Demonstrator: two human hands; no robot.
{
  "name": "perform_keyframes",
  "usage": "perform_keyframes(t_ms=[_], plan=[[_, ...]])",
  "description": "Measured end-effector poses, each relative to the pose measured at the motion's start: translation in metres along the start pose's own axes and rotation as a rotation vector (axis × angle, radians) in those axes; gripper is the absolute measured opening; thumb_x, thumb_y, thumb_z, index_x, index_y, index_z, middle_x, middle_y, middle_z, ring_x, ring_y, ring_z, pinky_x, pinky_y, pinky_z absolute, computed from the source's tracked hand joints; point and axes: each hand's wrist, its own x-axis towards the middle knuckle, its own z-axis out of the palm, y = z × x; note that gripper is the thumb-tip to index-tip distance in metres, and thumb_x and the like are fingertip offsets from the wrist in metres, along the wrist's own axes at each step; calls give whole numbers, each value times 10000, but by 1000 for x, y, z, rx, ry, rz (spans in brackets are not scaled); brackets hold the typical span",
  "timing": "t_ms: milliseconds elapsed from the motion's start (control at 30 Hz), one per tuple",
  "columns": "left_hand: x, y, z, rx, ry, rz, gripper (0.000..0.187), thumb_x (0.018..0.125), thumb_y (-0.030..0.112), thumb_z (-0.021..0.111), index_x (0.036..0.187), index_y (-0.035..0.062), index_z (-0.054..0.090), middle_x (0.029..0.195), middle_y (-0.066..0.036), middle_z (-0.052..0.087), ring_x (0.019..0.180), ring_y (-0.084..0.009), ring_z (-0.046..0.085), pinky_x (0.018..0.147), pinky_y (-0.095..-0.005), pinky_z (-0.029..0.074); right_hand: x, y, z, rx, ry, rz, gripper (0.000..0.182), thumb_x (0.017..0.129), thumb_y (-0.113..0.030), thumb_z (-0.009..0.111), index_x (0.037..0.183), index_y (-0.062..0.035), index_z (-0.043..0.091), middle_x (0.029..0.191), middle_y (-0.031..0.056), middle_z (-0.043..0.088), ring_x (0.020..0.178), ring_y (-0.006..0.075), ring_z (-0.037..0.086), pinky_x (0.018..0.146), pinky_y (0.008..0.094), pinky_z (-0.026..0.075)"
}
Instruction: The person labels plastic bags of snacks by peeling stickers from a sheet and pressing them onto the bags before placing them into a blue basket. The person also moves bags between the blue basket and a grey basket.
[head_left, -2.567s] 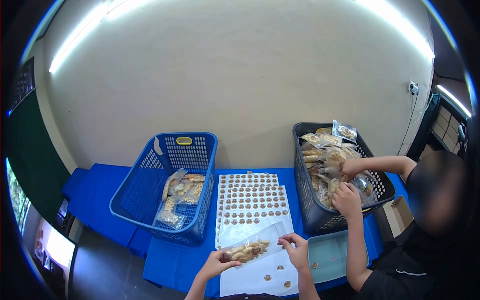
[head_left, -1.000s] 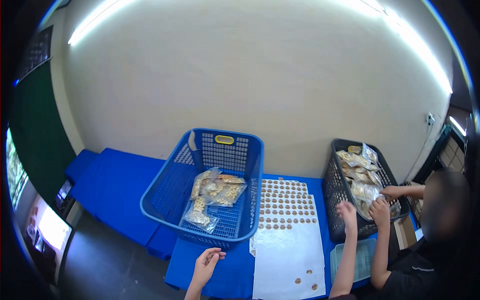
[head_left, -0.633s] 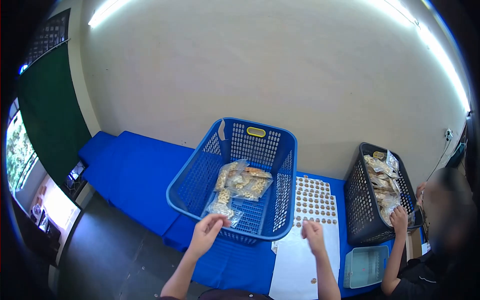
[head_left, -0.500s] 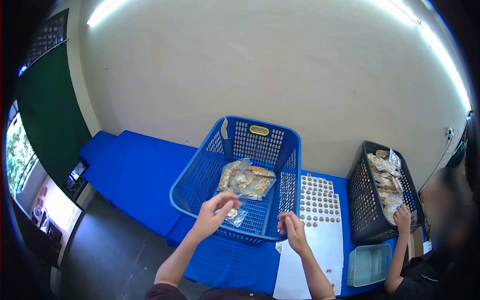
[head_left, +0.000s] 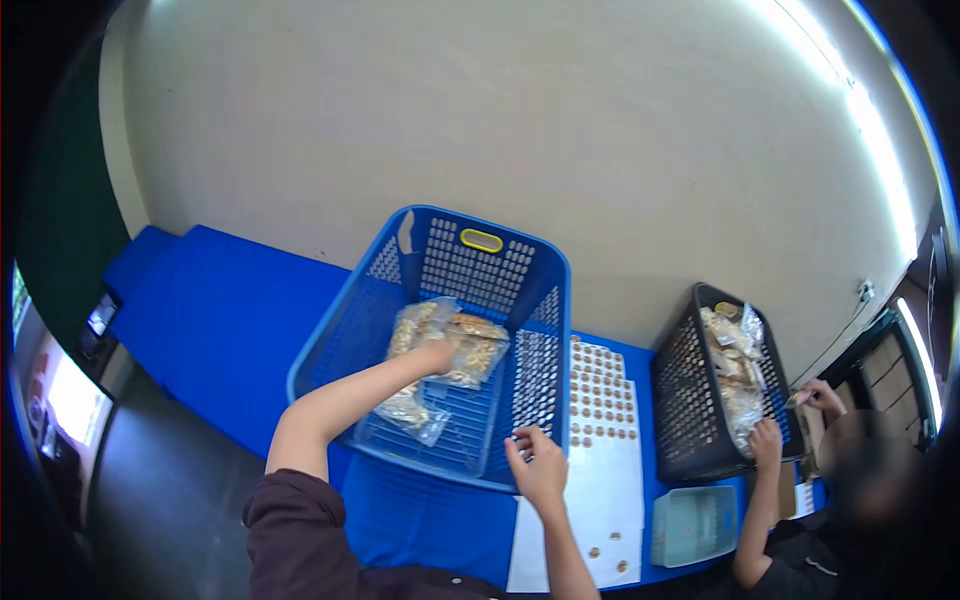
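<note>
My left hand [head_left: 435, 357] reaches down into the large blue plastic basket [head_left: 310, 385], over clear packets [head_left: 474, 360] of pale nut-like pieces. Its fingers are turned away and hidden. Another packet [head_left: 412, 412] lies nearer the basket's front, partly below my forearm. At the basket's front right rim is my right hand [head_left: 538, 465], fingers curled and thumb close to the index finger; I cannot tell what small thing sits at the fingertips. Beside that hand lies a white sheet [head_left: 590, 485] with rows of small round brown stickers [head_left: 602, 390].
To the right stands a black basket [head_left: 685, 395] full of packets, where another person's hands [head_left: 766, 442] are at work. A pale green tray [head_left: 694, 527] sits in front of it. Blue cloth [head_left: 230, 300] covers the table, which runs along the wall.
My left hand has moved from the basket's front deeper in, onto the packets. My right hand stays by the rim. The view has shifted, and the other person's second hand now shows.
</note>
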Motion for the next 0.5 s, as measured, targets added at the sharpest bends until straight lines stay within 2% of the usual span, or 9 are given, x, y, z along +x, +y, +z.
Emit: perform_keyframes(t_ms=[67,100,133,200,267,367,400,500], plan=[[17,-23,57,115,-95,-37,251,738,198,564,932,57,635,982,-125,615,887,-269,600,746,-363,476,-1,2,2,30,22,-9,183,742,-220,619,810,-53,584,637,60,605,554,197,582,536,321,448],[12,-29,73,216,-194,6,246,732,176,551,941,71,627,962,-142,615,897,-274,596,748,-381,473,-3,1,2,48,35,-18,180,743,-217,617,809,-53,585,633,58,603,555,194,582,539,317,448],[3,-33,93,269,-219,16,261,733,172,559,968,80,629,997,-118,612,918,-261,591,784,-415,455,-3,-1,1,-1,30,-46,161,743,-178,625,807,-35,591,632,45,601,547,135,571,524,258,434],[-12,-33,121,283,-454,-75,376,738,191,568,1104,103,569,1158,-143,523,1082,-302,490,845,-519,393,-3,-1,2,-10,30,-24,162,744,-182,623,806,-37,592,632,43,601,549,135,571,528,257,434],[-23,-39,173,314,-516,-71,508,746,223,577,1233,141,458,1358,-168,269,1246,-354,255,863,-633,299,-1,-7,6,-31,14,-18,162,742,-186,622,808,-42,595,631,40,602,551,135,570,534,258,437],[-52,-25,167,422,-607,-101,586,753,258,583,1294,179,373,1419,-146,21,1294,-364,49,860,-680,255,-3,-9,7,-60,-28,-6,183,745,-208,606,814,-39,585,622,50,592,565,183,577,560,308,445],[-50,-28,171,405,-591,-104,585,750,266,592,1290,192,380,1420,-137,-16,1295,-351,35,853,-685,261,-4,-10,6,-56,-27,-2,181,744,-208,609,814,-42,586,617,49,589,566,183,577,565,307,443],[-39,-37,168,275,-628,-139,587,749,268,595,1292,214,376,1418,-144,-7,1295,-353,45,843,-698,254,-5,-8,5,-39,-1,-14,180,743,-207,610,813,-44,586,616,47,588,569,182,578,570,307,443]])
